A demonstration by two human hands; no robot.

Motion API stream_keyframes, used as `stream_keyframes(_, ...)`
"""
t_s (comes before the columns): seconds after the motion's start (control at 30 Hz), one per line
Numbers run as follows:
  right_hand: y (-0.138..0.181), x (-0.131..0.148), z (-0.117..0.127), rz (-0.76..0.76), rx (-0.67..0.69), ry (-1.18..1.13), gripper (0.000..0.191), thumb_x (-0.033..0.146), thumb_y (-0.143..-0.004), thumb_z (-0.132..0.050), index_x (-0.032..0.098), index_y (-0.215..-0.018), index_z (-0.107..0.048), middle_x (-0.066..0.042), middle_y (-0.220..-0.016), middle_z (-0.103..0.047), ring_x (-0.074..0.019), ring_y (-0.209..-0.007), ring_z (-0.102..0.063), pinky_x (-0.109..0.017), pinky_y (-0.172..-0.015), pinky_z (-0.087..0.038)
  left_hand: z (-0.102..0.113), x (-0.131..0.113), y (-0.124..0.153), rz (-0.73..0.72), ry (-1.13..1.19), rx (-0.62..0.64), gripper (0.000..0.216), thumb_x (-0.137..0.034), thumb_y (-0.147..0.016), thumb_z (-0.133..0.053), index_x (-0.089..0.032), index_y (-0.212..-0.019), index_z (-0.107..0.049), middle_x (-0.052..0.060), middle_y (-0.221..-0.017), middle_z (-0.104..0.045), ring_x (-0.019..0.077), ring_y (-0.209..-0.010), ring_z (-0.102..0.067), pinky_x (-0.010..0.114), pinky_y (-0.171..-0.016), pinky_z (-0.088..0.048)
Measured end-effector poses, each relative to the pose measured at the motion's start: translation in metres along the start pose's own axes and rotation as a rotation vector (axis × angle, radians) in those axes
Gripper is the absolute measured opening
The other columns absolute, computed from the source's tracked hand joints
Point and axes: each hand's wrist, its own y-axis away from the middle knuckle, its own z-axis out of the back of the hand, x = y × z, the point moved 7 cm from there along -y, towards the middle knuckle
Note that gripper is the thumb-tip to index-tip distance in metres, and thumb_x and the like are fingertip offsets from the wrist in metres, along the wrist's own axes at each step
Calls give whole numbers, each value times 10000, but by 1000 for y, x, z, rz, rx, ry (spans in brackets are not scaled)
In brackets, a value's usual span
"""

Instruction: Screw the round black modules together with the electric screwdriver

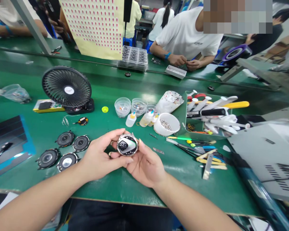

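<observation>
Between both hands is a round silver-cased watch (pixel 127 145), its dark face with a silver band turned up toward me. My left hand (pixel 104 154) grips it from the left side, thumb along the lower edge and fingers behind. From the right and below, my right hand (pixel 145 162) closes on the same watch, with the thumb at its right rim. Some fingertips are hidden behind the case. Left of my left hand, several round watch cases lie on the green table, among them a black one (pixel 48 158) and a silver-centred one (pixel 68 161).
A black fan (pixel 67 86) stands at the back left. Plastic cups (pixel 122 107), small dropper bottles (pixel 131 120) and a white bowl (pixel 156 129) sit ahead. Tools fill a green bin (pixel 204 135); tweezers lie before it. A grey machine (pixel 267 154) is at right. A co-worker (pixel 183 35) sits opposite.
</observation>
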Motion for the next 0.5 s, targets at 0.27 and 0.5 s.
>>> stream_keyframes(0.27,-1,0,5,25,-42,45,451,559,-913,-754,259,-1249,-727,-76,-1154,-814,-286,-1138,-765,-388,-935,-579,0,0,-1,-3,-3,14,703,-319,-781,-917,-223,-1415,-628,87,-1260,-805,219,-1015,-812,349,-940,-679)
stream_keyframes(0.5,0,2,1,41,6,21,453,525,-906,-792,291,-1288,-732,-42,-1127,-823,-215,-916,-801,-335,-882,-574,0,-3,-1,-24,21,17,700,-297,-790,-912,-243,-1425,-621,60,-1263,-806,187,-983,-813,297,-901,-682)
